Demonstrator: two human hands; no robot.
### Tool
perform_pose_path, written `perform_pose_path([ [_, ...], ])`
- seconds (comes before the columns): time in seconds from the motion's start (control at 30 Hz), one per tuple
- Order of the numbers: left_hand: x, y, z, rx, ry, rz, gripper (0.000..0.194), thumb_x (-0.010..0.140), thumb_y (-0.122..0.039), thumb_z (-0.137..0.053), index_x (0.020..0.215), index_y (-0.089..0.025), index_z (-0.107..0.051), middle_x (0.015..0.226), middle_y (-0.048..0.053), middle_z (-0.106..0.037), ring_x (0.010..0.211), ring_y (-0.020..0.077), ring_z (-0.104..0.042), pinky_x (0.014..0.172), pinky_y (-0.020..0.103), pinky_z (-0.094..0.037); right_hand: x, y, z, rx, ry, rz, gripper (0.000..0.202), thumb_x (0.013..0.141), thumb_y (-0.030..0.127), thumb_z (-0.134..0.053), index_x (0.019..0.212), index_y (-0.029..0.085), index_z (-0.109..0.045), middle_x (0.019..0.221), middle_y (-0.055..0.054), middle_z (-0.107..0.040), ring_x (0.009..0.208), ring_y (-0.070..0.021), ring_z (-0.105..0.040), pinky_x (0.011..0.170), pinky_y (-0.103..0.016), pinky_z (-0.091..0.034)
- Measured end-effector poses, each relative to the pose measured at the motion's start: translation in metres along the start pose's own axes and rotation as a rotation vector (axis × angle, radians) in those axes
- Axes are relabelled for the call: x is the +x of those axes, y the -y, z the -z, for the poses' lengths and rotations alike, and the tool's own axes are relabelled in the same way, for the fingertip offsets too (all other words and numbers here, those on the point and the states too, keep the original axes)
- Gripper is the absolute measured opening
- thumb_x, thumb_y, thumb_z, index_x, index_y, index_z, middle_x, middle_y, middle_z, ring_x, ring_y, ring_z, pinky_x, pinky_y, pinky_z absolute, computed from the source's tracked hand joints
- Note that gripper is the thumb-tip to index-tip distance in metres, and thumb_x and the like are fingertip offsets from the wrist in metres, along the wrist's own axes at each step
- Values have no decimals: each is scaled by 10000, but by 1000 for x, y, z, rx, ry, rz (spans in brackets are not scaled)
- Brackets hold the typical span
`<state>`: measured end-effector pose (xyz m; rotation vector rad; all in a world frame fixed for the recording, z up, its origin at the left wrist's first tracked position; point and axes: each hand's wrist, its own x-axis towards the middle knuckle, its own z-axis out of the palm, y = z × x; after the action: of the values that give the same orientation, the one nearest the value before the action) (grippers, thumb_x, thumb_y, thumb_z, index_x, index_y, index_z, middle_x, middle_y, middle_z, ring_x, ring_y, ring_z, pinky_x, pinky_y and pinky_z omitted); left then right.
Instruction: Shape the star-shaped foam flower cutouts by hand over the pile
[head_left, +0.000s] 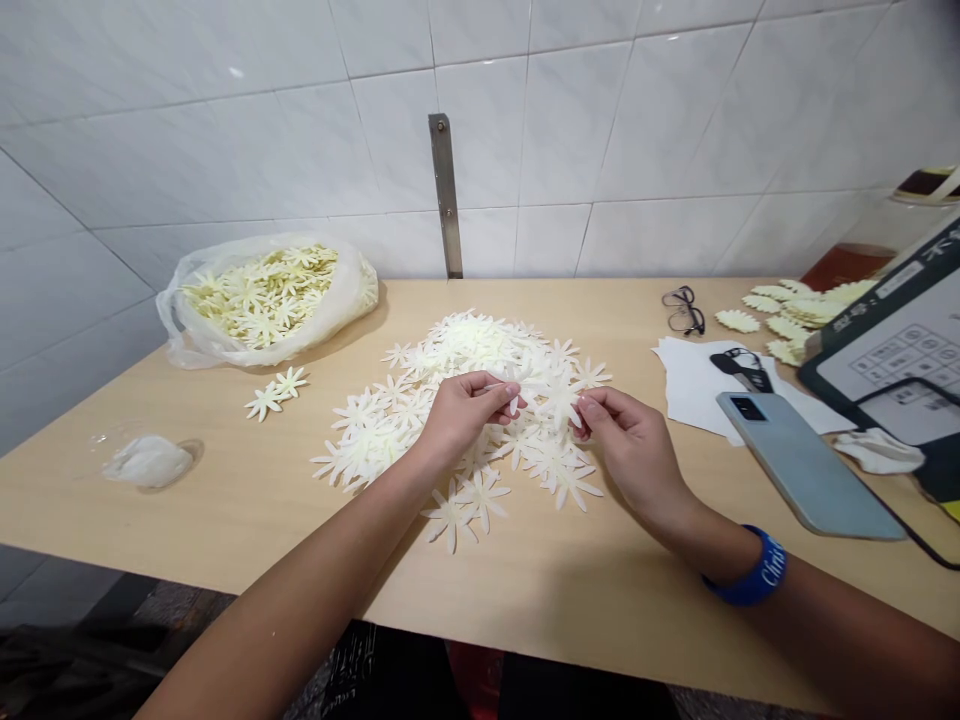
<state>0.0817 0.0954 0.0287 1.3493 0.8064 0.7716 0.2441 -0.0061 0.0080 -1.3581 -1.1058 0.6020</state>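
Above a heap of white flower-shaped cutouts (480, 345), both hands are closed in a pinch. My left hand (466, 412) grips a petal of one pale flower cutout (531, 378) between thumb and finger. Facing it from the right, my right hand (630, 440) pinches a petal of another flower cutout (559, 398) at its edge. The two held pieces lie close together; whether they touch or overlap, I cannot tell against the white heap behind. Two overlapping loose cutouts (466, 508) rest on the table in front of the heap.
A plastic bag (337, 315) of yellowish cutouts stands at the back left. Left of the heap sits a clear container with white contents (148, 462). On the right are a phone (810, 465), glasses (684, 312), white paper (686, 385), scalloped pieces (814, 310) and a dark-framed panel (900, 350).
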Motion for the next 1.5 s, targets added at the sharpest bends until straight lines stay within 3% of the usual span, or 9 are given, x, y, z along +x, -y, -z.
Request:
perform_pose_path([
  [0.17,-2,-4,3,141,-75,22,349,746,-457,-696,625,-150,-581,567,0,-602,492,79,-494,530,218,-401,2,-2,-1,-21,4,-50,218,864,363,-612,748,183,-656,625,2,-556,603,-144,-508,561,-258,-421],
  [0.3,-5,-7,7,488,-137,-51,460,821,-579,-544,616,-171,-597,501,-13,-561,430,89,-420,479,238,-325,2,0,-1,-31,32,-118,276,846,389,-626,661,184,-617,591,6,-538,578,-143,-500,535,-252,-401],
  [0.47,-11,-32,26,821,4,41,419,874,-560,-447,958,-223,-681,670,14,-707,494,150,-565,480,256,-355,3,1,3,-244,111,-144,425,827,483,-621,538,194,-505,511,24,-470,502,-126,-413,483,-250,-330],
  [0.57,-8,-53,72,943,-131,53,389,885,-470,-450,1116,-233,-656,817,45,-746,618,185,-644,547,266,-400,4,-2,6,-389,53,-128,480,800,534,-639,498,206,-460,462,40,-394,462,-122,-361,445,-255,-287],
  [0.73,-7,-51,204,1287,-681,67,405,761,-353,-616,1109,-153,-667,1254,180,-640,1025,335,-636,732,333,-437,6,-3,8,-533,57,28,292,851,487,-568,806,225,-686,525,28,-492,454,-155,-456,458,-275,-359],
  [0.87,-23,-20,266,1288,-698,253,494,660,-453,-695,1047,-147,-675,1143,195,-689,1006,374,-641,718,335,-448,5,-2,5,-585,36,123,247,859,400,-537,978,228,-668,537,42,-499,439,-151,-472,485,-278,-388],
  [1.1,-45,-6,264,1277,-786,117,506,731,-398,-634,1177,-159,-625,1163,126,-679,983,290,-633,745,303,-445,-3,0,1,-478,34,83,219,870,372,-524,987,239,-654,567,42,-494,471,-145,-456,495,-265,-400],
  [1.3,-50,-23,260,1371,-813,-25,394,800,-334,-580,1140,-149,-651,1093,124,-672,970,281,-616,851,339,-456,-6,5,-1,-423,10,111,220,860,361,-530,1000,238,-646,580,43,-496,471,-141,-438,489,-263,-399],
  [1.5,-45,-48,247,1476,-832,20,348,799,-267,-559,1106,-141,-663,1124,167,-651,999,331,-607,838,388,-461,-5,2,-1,-450,78,116,218,888,356,-518,1028,239,-636,587,40,-506,470,-140,-440,488,-262,-414],
])
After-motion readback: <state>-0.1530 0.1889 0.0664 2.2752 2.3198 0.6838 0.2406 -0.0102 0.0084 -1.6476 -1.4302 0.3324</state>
